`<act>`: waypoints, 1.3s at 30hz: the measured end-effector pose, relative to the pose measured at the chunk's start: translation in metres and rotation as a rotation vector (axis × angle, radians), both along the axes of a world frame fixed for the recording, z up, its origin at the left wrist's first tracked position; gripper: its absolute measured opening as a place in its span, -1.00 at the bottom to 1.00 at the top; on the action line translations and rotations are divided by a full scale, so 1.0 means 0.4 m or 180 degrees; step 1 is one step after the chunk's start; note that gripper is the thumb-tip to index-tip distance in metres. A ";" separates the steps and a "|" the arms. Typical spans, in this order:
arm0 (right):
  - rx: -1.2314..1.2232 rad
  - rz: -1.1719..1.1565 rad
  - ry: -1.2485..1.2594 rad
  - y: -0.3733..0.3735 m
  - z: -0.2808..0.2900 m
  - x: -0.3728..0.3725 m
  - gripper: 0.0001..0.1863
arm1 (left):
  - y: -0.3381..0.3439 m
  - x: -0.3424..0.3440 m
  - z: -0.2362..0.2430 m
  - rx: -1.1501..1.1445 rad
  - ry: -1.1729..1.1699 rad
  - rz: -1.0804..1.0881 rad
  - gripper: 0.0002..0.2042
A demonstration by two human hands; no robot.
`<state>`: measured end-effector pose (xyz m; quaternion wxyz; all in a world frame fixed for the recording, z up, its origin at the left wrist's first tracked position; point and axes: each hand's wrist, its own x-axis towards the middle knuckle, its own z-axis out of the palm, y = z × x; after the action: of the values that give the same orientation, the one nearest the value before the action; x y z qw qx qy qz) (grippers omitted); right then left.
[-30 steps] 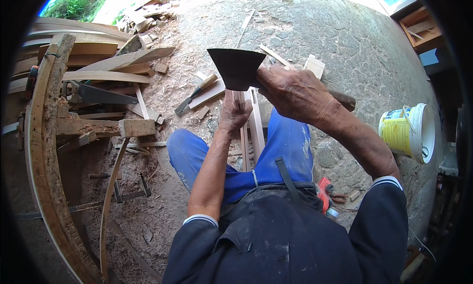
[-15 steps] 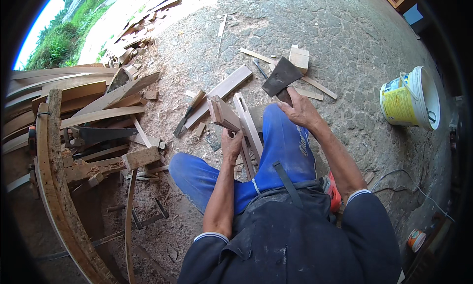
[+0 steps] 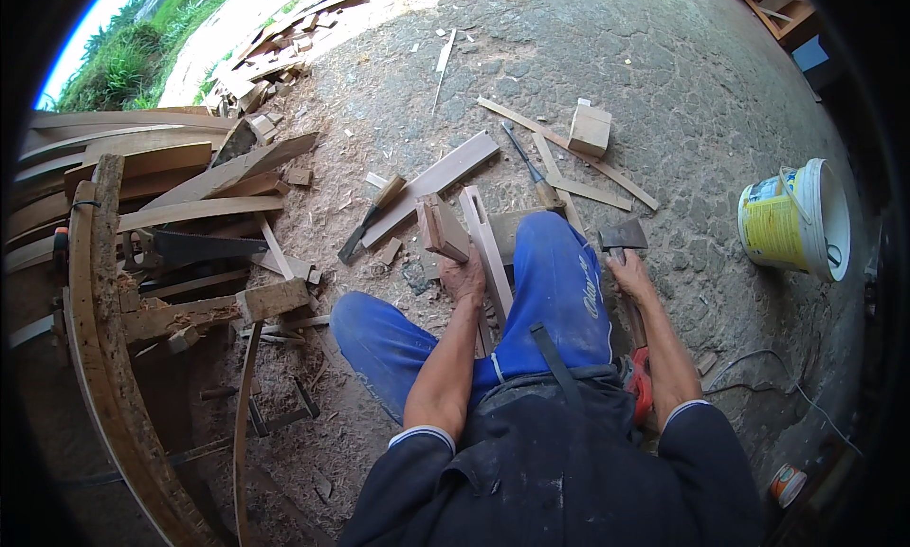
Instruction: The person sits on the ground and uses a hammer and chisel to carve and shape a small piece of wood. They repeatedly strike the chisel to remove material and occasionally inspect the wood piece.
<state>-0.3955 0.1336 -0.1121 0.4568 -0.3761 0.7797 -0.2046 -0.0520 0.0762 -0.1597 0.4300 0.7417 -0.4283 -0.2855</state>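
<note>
My right hand (image 3: 630, 275) is closed round a hatchet (image 3: 623, 235), just below its dark, broad head. The hatchet is low, beside my right knee, with its handle running back along my forearm. My left hand (image 3: 464, 279) grips a short wooden piece (image 3: 442, 227) between my knees; its fingers are partly hidden. Right beside it a pale slotted wooden bar (image 3: 484, 236) leans along my right thigh. A wood-handled chisel (image 3: 371, 219) lies on the floor by a planed board (image 3: 434, 187). Beyond my right knee lies a second, slimmer chisel (image 3: 533, 168).
A wooden block (image 3: 590, 130) and thin strips (image 3: 588, 192) lie ahead. At the right stands a white and yellow bucket (image 3: 785, 219), with a cable (image 3: 758, 355) nearer. Leftward are stacked curved boards (image 3: 142, 158), a handsaw (image 3: 194, 248) and a long beam (image 3: 102, 357). Shavings cover the floor.
My right hand has brought the hatchet down and to the right, from above my right knee to beside it. The slimmer chisel's handle now shows. My left hand keeps hold of the wooden piece.
</note>
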 end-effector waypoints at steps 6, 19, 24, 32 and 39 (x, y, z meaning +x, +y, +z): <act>0.0067 0.0274 0.0363 0.042 -0.117 -0.023 -0.47 | 0.034 -0.001 0.030 0.0161 -0.0354 0.0031 -0.62; 0.0281 0.0547 0.0998 0.090 -0.236 -0.043 -0.32 | 0.092 0.008 0.067 0.0961 -0.0276 -0.0317 -0.45; 0.0089 0.0653 0.1408 0.033 -0.157 -0.014 -0.44 | 0.112 0.021 0.061 0.1769 -0.0234 -0.0460 -0.27; -0.2250 0.0785 0.0256 -0.183 0.138 0.313 -0.56 | 0.108 0.031 0.042 0.1727 -0.0071 -0.0425 -0.31; -0.0962 0.0644 -0.0467 -0.168 0.069 0.574 -0.30 | 0.110 0.027 0.056 0.1571 -0.0093 -0.0417 -0.33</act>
<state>-0.1659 0.0664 -0.0846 0.4689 -0.5010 0.6630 -0.2993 -0.0414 0.1201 -0.1374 0.2103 0.7989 -0.3989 -0.3979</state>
